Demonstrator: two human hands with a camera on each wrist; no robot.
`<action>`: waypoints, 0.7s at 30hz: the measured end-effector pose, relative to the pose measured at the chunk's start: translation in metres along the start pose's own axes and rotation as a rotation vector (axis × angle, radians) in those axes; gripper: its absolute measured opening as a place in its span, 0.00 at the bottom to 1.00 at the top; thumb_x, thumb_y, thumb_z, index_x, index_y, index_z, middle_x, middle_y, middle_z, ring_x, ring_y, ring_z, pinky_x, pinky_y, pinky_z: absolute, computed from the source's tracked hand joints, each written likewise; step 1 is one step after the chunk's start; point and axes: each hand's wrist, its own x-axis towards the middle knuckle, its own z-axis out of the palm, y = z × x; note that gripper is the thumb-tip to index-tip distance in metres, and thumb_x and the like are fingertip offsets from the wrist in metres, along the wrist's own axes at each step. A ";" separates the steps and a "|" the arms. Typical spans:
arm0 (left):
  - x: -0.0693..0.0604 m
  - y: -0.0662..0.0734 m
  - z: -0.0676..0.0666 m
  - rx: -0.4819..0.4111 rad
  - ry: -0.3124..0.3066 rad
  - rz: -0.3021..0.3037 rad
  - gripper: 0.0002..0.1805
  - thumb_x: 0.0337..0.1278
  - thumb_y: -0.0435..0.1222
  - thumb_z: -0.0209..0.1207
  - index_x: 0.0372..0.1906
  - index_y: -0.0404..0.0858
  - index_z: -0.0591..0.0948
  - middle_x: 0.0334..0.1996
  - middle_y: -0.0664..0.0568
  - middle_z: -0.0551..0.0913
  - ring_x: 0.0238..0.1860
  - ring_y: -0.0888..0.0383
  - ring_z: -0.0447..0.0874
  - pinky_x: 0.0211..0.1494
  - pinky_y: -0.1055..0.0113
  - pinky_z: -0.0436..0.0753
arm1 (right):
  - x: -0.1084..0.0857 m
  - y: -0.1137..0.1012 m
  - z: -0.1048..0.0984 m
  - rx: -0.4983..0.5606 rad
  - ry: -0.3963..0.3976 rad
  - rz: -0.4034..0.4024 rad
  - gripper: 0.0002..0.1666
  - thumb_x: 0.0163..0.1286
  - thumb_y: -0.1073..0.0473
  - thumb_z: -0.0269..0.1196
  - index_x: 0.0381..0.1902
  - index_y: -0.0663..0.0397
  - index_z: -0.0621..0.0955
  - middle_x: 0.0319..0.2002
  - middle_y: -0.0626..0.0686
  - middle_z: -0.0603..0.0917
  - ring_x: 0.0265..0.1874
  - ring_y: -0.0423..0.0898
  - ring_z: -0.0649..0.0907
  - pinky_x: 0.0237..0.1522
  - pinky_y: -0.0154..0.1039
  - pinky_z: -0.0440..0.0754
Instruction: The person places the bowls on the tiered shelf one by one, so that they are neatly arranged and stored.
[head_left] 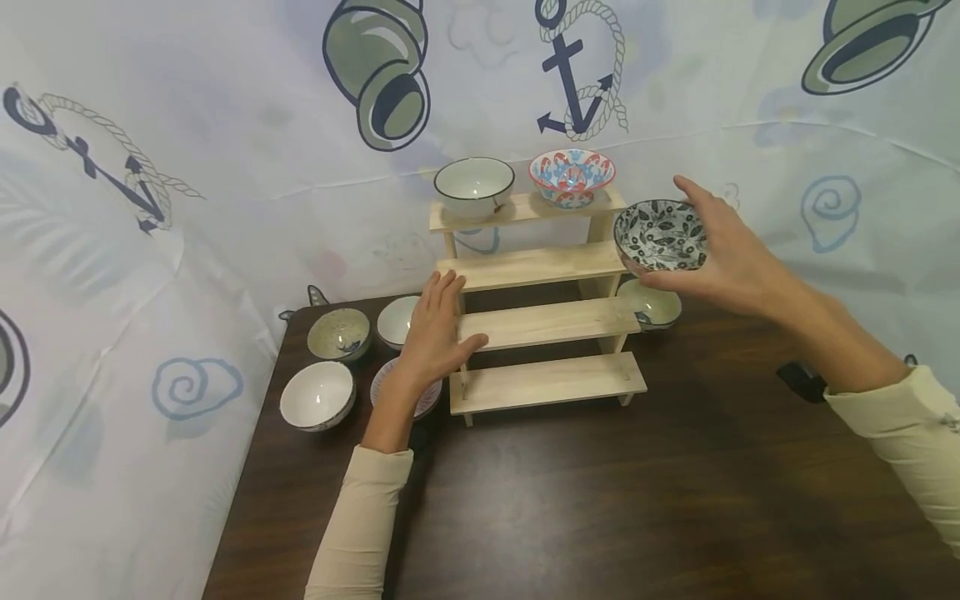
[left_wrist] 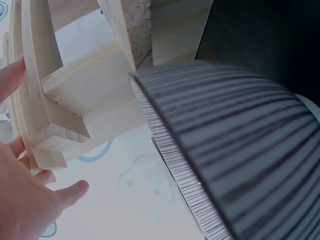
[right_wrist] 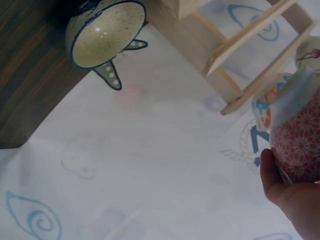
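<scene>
In the head view the right hand [head_left: 738, 258] grips a bowl with a black-and-white leaf pattern inside [head_left: 662, 236], held beside the wooden rack's upper right end. Its red patterned outside [right_wrist: 300, 142] shows in the right wrist view, with the right hand [right_wrist: 295, 200] around it. The left hand [head_left: 435, 333], fingers extended, touches or is close to the left side of the rack [head_left: 551, 325]; in the left wrist view that hand [left_wrist: 30, 190] is beside the shelf ends [left_wrist: 50, 130]. On the top shelf stand a white dark-rimmed bowl [head_left: 475, 185] and a red-and-blue patterned bowl [head_left: 572, 177].
Left of the rack are a speckled bowl [head_left: 339, 335], a white bowl [head_left: 318, 396], another white bowl [head_left: 396, 322] and a striped bowl [left_wrist: 240, 130], partly behind the left arm. A greenish bowl [head_left: 651, 305] sits behind the rack's right side. Printed cloth hangs behind the table [head_left: 600, 500].
</scene>
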 end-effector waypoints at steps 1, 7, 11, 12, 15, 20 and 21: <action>0.000 0.000 0.000 -0.003 0.001 0.001 0.54 0.61 0.50 0.70 0.83 0.40 0.51 0.84 0.45 0.47 0.86 0.47 0.32 0.85 0.41 0.45 | 0.000 -0.002 0.000 -0.002 -0.003 0.005 0.74 0.52 0.43 0.80 0.85 0.38 0.45 0.79 0.67 0.59 0.72 0.69 0.65 0.70 0.76 0.62; 0.002 -0.002 -0.002 -0.060 0.036 0.013 0.46 0.65 0.48 0.68 0.80 0.39 0.58 0.83 0.44 0.52 0.86 0.45 0.33 0.84 0.40 0.48 | 0.000 -0.009 -0.002 0.003 -0.011 0.012 0.74 0.52 0.42 0.80 0.85 0.36 0.45 0.79 0.66 0.59 0.70 0.69 0.66 0.68 0.77 0.63; 0.004 -0.006 -0.002 -0.114 0.062 0.025 0.40 0.68 0.44 0.65 0.78 0.38 0.61 0.81 0.44 0.55 0.86 0.46 0.36 0.84 0.42 0.52 | 0.001 -0.012 -0.002 0.015 -0.009 -0.005 0.74 0.52 0.43 0.80 0.85 0.37 0.45 0.77 0.67 0.62 0.70 0.68 0.67 0.68 0.75 0.64; 0.005 -0.007 -0.001 -0.122 0.066 0.028 0.39 0.69 0.44 0.65 0.77 0.38 0.62 0.81 0.44 0.55 0.86 0.45 0.36 0.84 0.43 0.53 | 0.002 -0.013 -0.002 0.017 -0.009 -0.008 0.74 0.52 0.44 0.80 0.85 0.37 0.45 0.77 0.67 0.62 0.70 0.68 0.67 0.69 0.75 0.64; 0.008 -0.008 -0.001 -0.138 0.075 0.030 0.35 0.71 0.42 0.63 0.76 0.37 0.63 0.82 0.44 0.53 0.86 0.45 0.37 0.83 0.44 0.57 | 0.004 -0.013 -0.002 0.023 -0.013 -0.017 0.74 0.52 0.44 0.80 0.85 0.37 0.46 0.77 0.67 0.63 0.71 0.68 0.67 0.69 0.75 0.63; 0.014 -0.009 -0.001 -0.162 0.088 0.017 0.28 0.74 0.41 0.60 0.71 0.36 0.67 0.84 0.41 0.48 0.86 0.45 0.39 0.82 0.43 0.59 | 0.009 -0.014 -0.002 0.029 -0.016 -0.041 0.74 0.51 0.44 0.80 0.85 0.37 0.46 0.77 0.67 0.63 0.71 0.68 0.67 0.70 0.74 0.63; 0.015 -0.008 -0.001 -0.171 0.090 0.013 0.27 0.74 0.41 0.60 0.70 0.36 0.67 0.84 0.41 0.48 0.86 0.45 0.40 0.83 0.43 0.58 | 0.010 -0.014 -0.002 0.028 -0.018 -0.044 0.74 0.51 0.44 0.80 0.85 0.37 0.46 0.77 0.67 0.63 0.71 0.68 0.67 0.70 0.74 0.63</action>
